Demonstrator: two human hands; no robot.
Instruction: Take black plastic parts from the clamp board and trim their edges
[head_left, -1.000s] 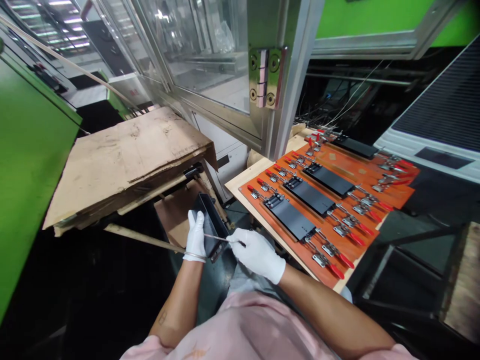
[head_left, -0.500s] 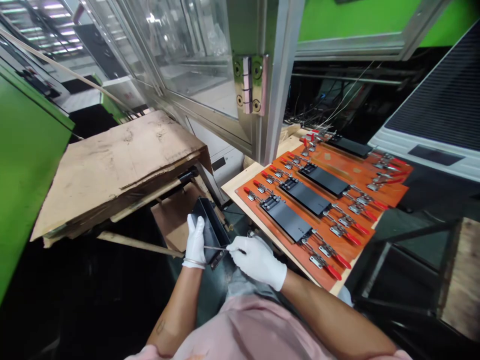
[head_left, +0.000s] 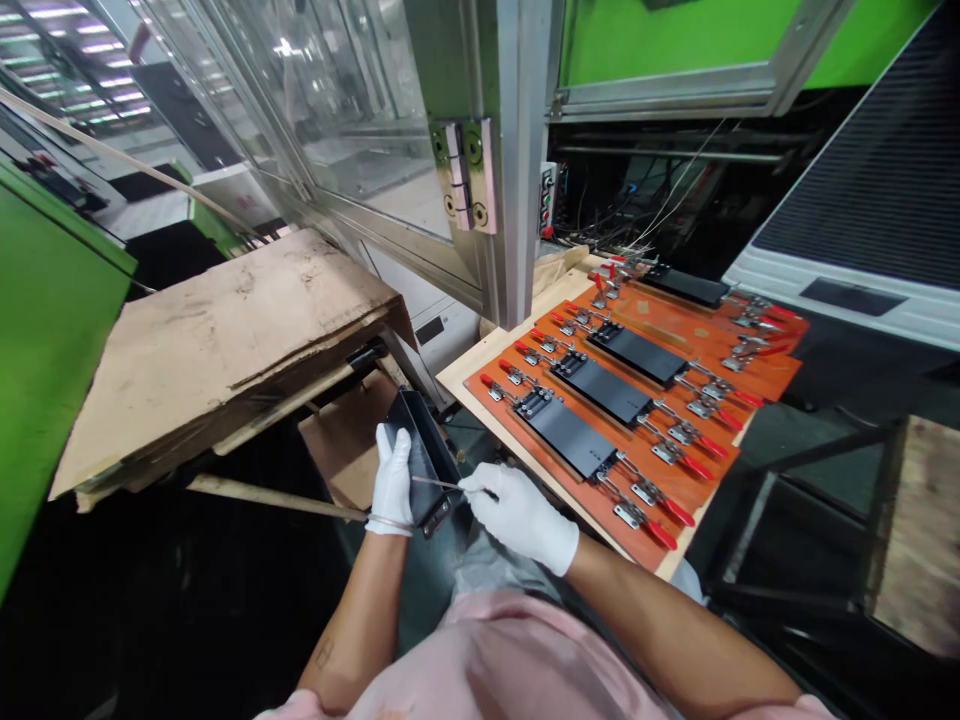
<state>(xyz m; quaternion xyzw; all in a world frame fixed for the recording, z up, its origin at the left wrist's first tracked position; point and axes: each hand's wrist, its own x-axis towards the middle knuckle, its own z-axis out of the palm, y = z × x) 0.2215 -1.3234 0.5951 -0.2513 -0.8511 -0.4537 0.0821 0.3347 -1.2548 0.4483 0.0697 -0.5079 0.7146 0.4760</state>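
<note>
My left hand (head_left: 391, 482), in a white glove, grips the side of a long black plastic part (head_left: 424, 452) that tilts up over my lap. My right hand (head_left: 519, 514), also gloved, pinches a thin metal blade (head_left: 436, 484) whose tip rests on the part's lower edge. Just to the right lies an orange fixture board (head_left: 645, 400) on a pale wooden base. Several similar black parts are held flat on it by rows of red-handled toggle clamps (head_left: 675, 512).
A stack of worn cardboard sheets (head_left: 225, 340) sits to the left, with a wooden stick (head_left: 270, 496) jutting out below it. A green machine wall (head_left: 52, 370) stands at far left. Ahead is a glazed aluminium door frame with a hinge (head_left: 466, 176); cables hang behind the board.
The view has drifted, so everything sits a little further left. The blade tip has shifted slightly along the part's edge; both hands keep their grip.
</note>
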